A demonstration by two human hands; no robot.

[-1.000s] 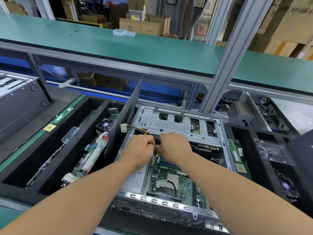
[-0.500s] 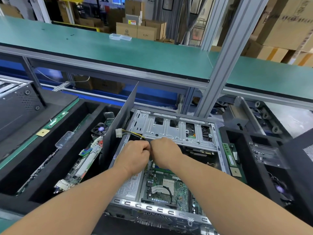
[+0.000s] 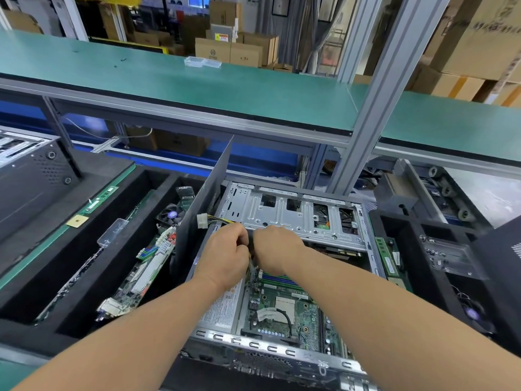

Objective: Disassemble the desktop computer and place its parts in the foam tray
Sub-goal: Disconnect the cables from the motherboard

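Both hands, left hand (image 3: 225, 256) and right hand (image 3: 275, 249), curl over the open computer case (image 3: 296, 218), seemingly pinching yellow cables (image 3: 222, 220); the grip itself is hidden.

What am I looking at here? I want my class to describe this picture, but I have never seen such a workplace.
The picture comes from a camera worn on a person's head, looking down at their own bare arms. No robot is involved. In front lies an opened desktop computer case, its green motherboard exposed. The left hand and right hand meet inside the case, fingers curled around cabling there; what exactly they grip is hidden. A white connector on yellow and black wires hangs nearby. Left of the case sits a black foam tray already holding circuit boards and a fan.
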